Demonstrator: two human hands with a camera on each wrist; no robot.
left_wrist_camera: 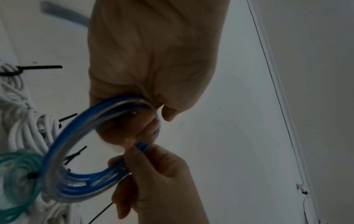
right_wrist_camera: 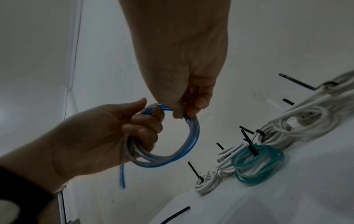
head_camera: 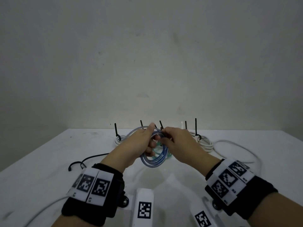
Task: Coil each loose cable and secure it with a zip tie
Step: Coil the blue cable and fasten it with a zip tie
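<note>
I hold a blue cable coil [head_camera: 154, 159] in the air over the middle of the white table [head_camera: 41, 158]. My left hand [head_camera: 151, 142] grips the coil's left side, fingers curled through the loop. My right hand [head_camera: 164, 138] pinches the top of the coil between thumb and fingers. In the right wrist view, the blue coil [right_wrist_camera: 191, 144] is round, and one loose end [right_wrist_camera: 121, 177] hangs below my left hand [right_wrist_camera: 149, 121]. A loose black zip tie [head_camera: 88, 159] lies on the table to the left.
A green coil [right_wrist_camera: 258, 165] bound with a black zip tie lies behind the blue one. Several white coils [right_wrist_camera: 306, 121] with upright zip tie tails line the back edge by the wall. A loose white cable [head_camera: 237, 148] loops at the right, another [head_camera: 45, 210] at the lower left.
</note>
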